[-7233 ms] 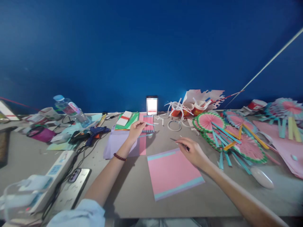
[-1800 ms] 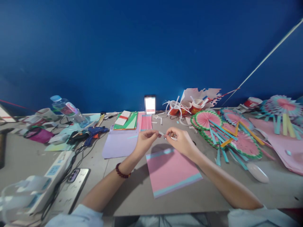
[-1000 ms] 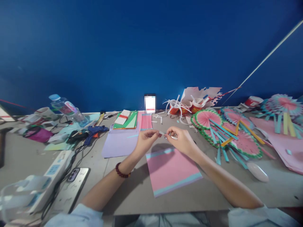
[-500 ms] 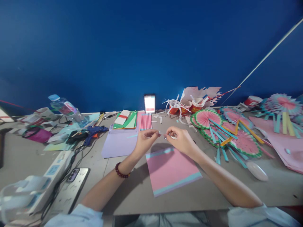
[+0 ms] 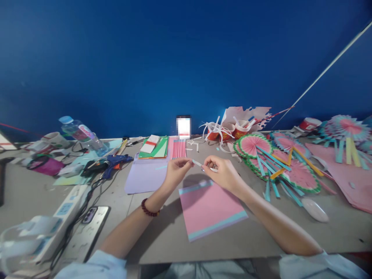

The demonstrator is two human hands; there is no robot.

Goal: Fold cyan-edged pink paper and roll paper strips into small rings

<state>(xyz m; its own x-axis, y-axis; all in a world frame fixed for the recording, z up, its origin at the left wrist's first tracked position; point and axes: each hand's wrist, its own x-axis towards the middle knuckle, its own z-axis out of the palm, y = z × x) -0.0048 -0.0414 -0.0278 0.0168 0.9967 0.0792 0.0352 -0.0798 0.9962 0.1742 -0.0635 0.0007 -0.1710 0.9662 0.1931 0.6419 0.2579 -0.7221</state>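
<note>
My left hand and my right hand are raised over the table, fingertips pinched. Between them stretches a short pale strip, one end at each hand; whether it is paper or tape I cannot tell. Something white shows under the curled fingers of my right hand, too small to name. Below and in front of my hands lies a pink paper sheet with light blue bands along its top and bottom edges. Its upper edge is partly shaded by my hands.
Left are a purple sheet, stacked coloured paper, a blue glue gun, a power strip, a phone and a tilted bottle. Right are folded watermelon paper fans, paper cups and a white oval object.
The pale strip now shows plainly between my fingertips, where only a bit showed before. My left hand has shifted slightly left; the pink sheet stays in place.
</note>
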